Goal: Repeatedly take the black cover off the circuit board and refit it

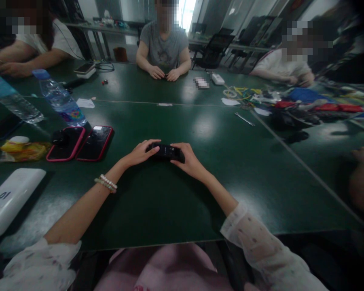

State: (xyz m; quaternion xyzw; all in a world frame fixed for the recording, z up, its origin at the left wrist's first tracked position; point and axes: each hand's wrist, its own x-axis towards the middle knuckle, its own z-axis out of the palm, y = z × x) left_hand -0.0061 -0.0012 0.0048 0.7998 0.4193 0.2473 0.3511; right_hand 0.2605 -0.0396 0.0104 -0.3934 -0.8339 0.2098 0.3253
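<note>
A small black oblong device (166, 151) lies level at the middle of the dark green table (170, 202), with small light markings on its upper face. My left hand (141, 153) grips its left end, thumb on top. Round the right end, my right hand (188, 161) has its thumb and fingers closed. The undersides of both hands are hidden.
Two phones with red edges (66, 143) (95, 142), a yellow packet (24, 150), a white box (13, 200) and water bottles (60, 101) stand or lie at the left. Cables and tools (245, 97) lie at the right. Several people sit around the table.
</note>
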